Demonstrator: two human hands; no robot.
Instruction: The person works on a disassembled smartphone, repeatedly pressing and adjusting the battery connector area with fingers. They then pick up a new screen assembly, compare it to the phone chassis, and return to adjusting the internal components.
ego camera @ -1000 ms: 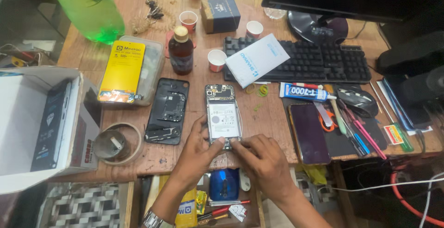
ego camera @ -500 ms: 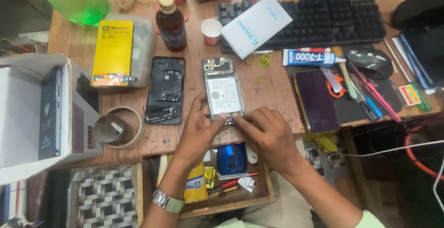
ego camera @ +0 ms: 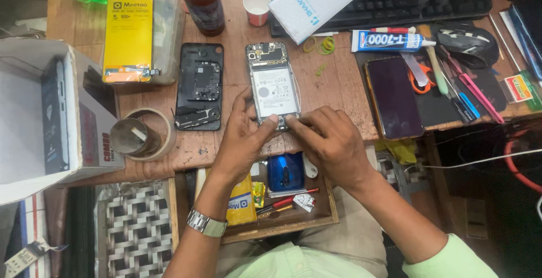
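Wooden desk (ego camera: 350, 86); both hands' fingers (ego camera: 271, 121) pinch opened phone (ego camera: 274, 86) bottom edge.

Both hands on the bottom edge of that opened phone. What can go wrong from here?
1. The left hand and right hand press the lower end of the opened phone, whose battery and board lie bare; a slip may damage them.
2. The phone lies near the table edge, above an open drawer; loosened small parts might drop in.
3. A paper cup and dark bottle stand close behind; a bump could tip them toward it.
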